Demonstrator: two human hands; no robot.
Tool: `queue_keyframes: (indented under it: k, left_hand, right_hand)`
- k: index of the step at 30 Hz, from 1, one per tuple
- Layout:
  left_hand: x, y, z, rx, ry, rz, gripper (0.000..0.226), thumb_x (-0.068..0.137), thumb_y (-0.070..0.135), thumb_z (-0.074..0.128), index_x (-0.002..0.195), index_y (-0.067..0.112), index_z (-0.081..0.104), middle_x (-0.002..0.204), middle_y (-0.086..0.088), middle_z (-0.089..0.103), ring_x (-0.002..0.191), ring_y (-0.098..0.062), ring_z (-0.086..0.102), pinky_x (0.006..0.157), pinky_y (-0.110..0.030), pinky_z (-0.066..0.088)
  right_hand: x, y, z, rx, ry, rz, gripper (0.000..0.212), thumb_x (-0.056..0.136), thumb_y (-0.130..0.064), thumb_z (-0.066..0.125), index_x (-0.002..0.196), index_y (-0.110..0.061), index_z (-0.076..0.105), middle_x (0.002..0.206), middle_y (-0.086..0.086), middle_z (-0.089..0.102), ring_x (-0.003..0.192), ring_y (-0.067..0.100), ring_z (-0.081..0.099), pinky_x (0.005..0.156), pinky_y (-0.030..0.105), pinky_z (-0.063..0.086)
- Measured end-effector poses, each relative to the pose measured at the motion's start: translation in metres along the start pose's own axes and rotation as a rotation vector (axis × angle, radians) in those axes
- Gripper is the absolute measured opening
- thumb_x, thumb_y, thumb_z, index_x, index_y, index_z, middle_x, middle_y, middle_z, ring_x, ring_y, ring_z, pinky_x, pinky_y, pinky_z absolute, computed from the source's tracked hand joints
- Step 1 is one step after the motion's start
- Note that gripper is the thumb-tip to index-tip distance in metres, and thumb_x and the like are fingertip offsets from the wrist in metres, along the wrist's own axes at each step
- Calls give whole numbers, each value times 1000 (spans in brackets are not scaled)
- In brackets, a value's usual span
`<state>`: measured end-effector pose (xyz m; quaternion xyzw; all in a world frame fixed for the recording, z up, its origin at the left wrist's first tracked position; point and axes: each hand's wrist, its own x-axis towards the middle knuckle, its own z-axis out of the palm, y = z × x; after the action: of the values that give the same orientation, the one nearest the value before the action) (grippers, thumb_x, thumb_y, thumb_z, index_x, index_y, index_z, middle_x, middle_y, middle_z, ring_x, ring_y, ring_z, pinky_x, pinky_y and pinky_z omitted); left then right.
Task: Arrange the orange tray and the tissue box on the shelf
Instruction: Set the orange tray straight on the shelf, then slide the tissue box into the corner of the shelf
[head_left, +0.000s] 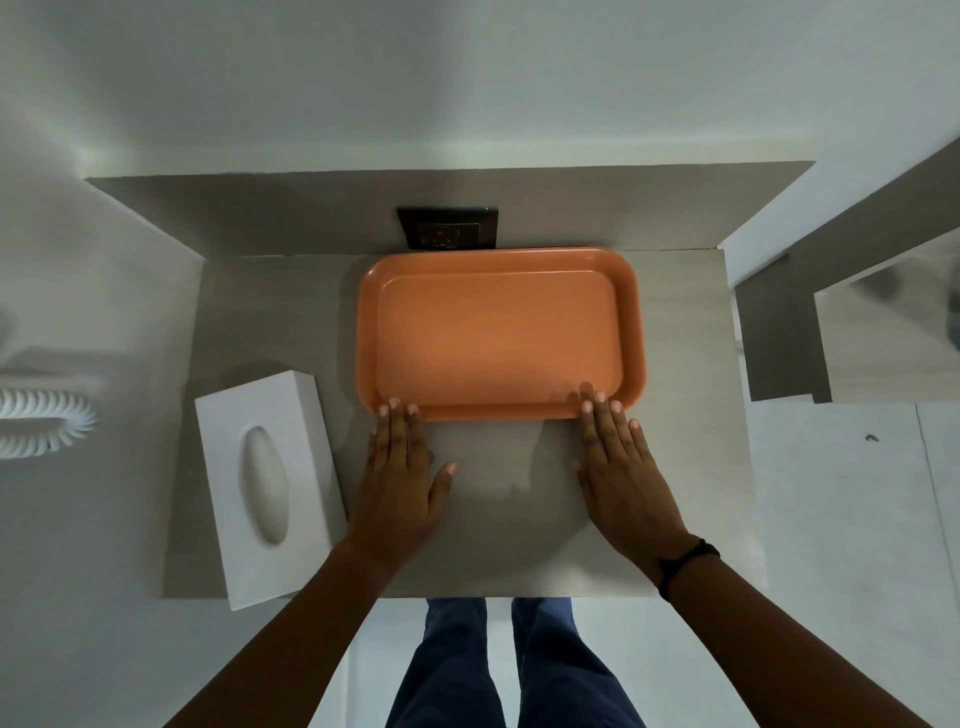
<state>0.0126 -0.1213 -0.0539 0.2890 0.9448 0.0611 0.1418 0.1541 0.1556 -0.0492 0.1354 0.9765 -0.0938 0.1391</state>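
Orange tray (498, 338) looks to me light, stiff and smooth, so with my left hand (397, 488) and right hand (623, 478) flat and open, fingertips on its near rim, I judge pushing easier than lifting.

Trays: you are looking at one orange tray (500, 332), lying flat on the shelf (270, 312).
Tissue boxes: you are seeing one white tissue box (269, 480), sitting left of the tray.
Hands: you are showing two, the left hand (397, 486) and the right hand (621, 475).
Wristbands: you are wearing one black wristband (683, 564).
Wall sockets: one dark socket (449, 228) is showing behind the tray.
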Motion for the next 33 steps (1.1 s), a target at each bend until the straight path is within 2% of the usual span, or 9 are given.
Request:
queue_keyframes:
  k: [4,8,13,15,18,22,26,30,33]
  left_hand:
    - [6,-2,1,-7,2,-6,89,110,59,30,170,-4,11,179,-26,7,167,-42,8,134,-54,21]
    - [5,-3,1,-19,12,-1,90,109,59,32,170,-3,11,179,-26,7,167,-42,9,133,-57,27]
    - [1,-3,-14,-27,80,-41,103,103,70,42,173,6,2,182,-20,-3,170,-36,-3,137,-56,8]
    - [-2,-9,-26,-28,149,-80,103,102,72,42,173,8,4,182,-20,1,170,-36,-2,138,-55,4]
    - [-17,-33,-42,28,208,-195,101,101,77,35,173,10,14,181,-22,8,169,-40,4,137,-58,9]
    - [-50,-72,-48,27,199,-376,109,97,82,37,173,10,8,181,-22,5,169,-42,2,137,-59,9]
    - [-84,-97,-37,2,117,-510,127,89,92,36,171,1,0,180,-24,4,168,-41,7,136,-58,17]
    - [-88,-99,-25,-13,133,-528,131,87,89,45,170,-3,5,180,-24,7,168,-39,11,136,-54,19]
    - [-86,-99,-22,-6,157,-534,131,87,87,49,170,-4,5,180,-24,7,169,-37,10,138,-50,13]
  right_hand:
    - [3,0,-3,-7,14,-5,71,114,-32,36,173,-2,10,184,19,9,169,39,11,136,54,20]
    - [3,-3,-6,-14,-40,10,73,114,-34,33,174,-3,4,185,18,1,170,39,5,137,58,25]
    - [10,-28,-21,-9,17,29,82,110,-50,38,174,-5,14,184,19,10,169,43,11,136,65,19]
    - [18,-50,-28,10,54,-37,80,109,-51,39,173,-7,22,183,21,17,169,46,15,136,65,19]
    - [32,-99,-33,74,107,-238,72,109,-46,46,168,-6,35,175,24,37,164,46,32,133,61,32]
    - [45,-164,-29,111,64,-487,66,110,-38,50,165,-3,42,170,22,47,161,41,41,129,55,41]
    - [57,-212,-5,90,-49,-550,66,111,-40,43,165,-2,41,171,22,45,162,39,40,130,54,40]
    - [69,-226,27,26,-4,-504,79,109,-51,52,169,-2,34,176,22,37,165,40,35,135,55,31]
    - [73,-226,42,10,63,-459,90,107,-67,44,172,-6,27,180,18,29,168,36,27,137,57,24]
